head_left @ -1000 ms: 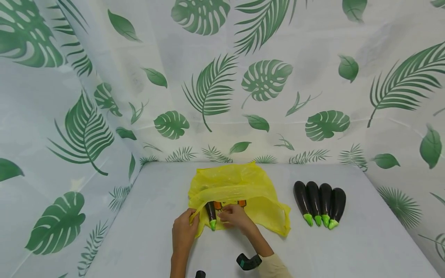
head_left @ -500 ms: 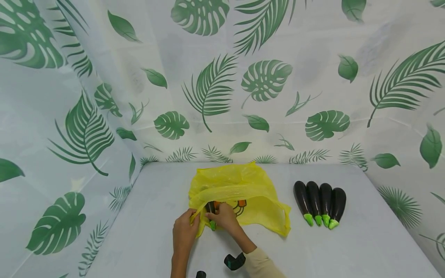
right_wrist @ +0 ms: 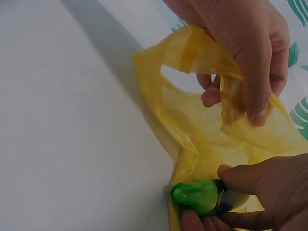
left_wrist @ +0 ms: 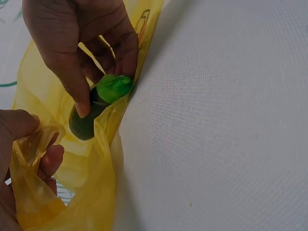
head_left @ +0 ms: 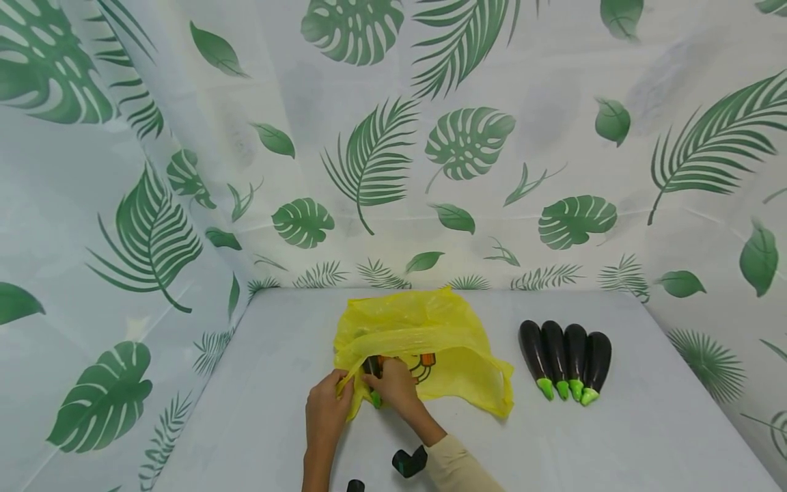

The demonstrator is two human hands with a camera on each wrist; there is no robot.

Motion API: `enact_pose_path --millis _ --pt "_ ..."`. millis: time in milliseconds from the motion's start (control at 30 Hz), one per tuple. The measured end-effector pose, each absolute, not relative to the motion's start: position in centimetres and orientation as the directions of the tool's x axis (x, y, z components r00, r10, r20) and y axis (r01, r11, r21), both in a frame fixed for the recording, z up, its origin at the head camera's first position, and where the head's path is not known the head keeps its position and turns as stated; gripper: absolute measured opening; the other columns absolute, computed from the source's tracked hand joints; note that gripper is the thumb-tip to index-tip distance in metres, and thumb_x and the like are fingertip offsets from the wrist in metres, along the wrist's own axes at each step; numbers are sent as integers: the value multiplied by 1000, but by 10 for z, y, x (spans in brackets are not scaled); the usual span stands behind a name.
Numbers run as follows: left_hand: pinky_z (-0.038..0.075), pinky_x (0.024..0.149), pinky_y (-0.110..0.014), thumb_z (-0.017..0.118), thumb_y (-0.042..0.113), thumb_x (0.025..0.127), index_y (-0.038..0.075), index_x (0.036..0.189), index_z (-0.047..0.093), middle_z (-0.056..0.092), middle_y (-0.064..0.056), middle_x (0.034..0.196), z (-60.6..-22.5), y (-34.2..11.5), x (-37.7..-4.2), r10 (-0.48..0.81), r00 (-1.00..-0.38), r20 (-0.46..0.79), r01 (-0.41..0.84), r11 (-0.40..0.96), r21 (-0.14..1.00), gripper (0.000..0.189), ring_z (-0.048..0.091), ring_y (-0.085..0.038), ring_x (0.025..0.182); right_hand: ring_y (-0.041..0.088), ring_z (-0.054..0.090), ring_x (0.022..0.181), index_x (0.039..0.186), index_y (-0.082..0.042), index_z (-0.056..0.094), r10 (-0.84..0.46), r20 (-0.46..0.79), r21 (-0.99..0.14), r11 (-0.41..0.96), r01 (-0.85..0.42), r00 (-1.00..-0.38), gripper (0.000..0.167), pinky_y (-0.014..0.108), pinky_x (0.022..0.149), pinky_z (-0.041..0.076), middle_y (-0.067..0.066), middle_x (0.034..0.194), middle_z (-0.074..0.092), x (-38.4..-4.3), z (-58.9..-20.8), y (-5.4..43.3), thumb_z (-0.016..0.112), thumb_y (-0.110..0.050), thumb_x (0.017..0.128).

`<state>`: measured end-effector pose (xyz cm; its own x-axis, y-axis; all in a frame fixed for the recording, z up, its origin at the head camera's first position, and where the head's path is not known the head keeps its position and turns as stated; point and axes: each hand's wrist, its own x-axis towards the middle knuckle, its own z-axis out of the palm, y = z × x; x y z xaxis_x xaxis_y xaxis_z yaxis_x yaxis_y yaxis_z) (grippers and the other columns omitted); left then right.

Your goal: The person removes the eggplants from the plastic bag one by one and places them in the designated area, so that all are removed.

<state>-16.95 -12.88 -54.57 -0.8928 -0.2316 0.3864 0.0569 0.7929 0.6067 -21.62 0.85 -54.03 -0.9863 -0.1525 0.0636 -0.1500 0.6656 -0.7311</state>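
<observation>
A yellow plastic bag lies on the table with its mouth toward me. My left hand pinches the left edge of that mouth and lifts it. Inside the opening is an eggplant with a green cap; its far end is hidden in the bag. My right hand reaches into the mouth and grips this eggplant near the cap, thumb on one side and fingers on the other, as the right wrist view shows the thumb against it. Orange and black print shows on the bag.
Several eggplants lie side by side on the right of the white table, green caps toward me. A leaf-patterned curtain stands behind the table and along its sides. Dark wrist devices sit near both forearms.
My right hand has moved left from beside the eggplant in the bag and taken hold of it. The left hand keeps its grip on the bag's edge, almost unmoved.
</observation>
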Motion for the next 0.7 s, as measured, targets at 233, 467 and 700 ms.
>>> enact_pose_path --millis 233,467,700 --pt "51 61 -28 74 16 85 8 93 73 73 -2 83 -546 -128 -170 -222 -887 404 75 795 601 11 61 -9 68 10 40 46 68 -4 55 -170 67 -769 619 -159 -983 29 21 41 29 -2 55 43 -215 -539 12 73 -20 85" --pt "51 63 -28 72 18 87 9 94 73 73 -2 83 -545 -127 -172 -227 -893 388 61 794 605 12 59 -9 67 10 46 49 73 -3 60 -176 -2 -816 569 -100 -984 22 22 44 35 1 60 52 -215 -529 24 71 -17 84" --pt "49 61 -26 73 17 86 8 93 73 72 -2 81 -545 -127 -169 -223 -891 395 70 793 605 11 57 -8 65 12 46 53 82 1 61 -209 -58 -848 526 -62 -976 21 24 47 37 2 65 53 -213 -521 39 72 -17 84"
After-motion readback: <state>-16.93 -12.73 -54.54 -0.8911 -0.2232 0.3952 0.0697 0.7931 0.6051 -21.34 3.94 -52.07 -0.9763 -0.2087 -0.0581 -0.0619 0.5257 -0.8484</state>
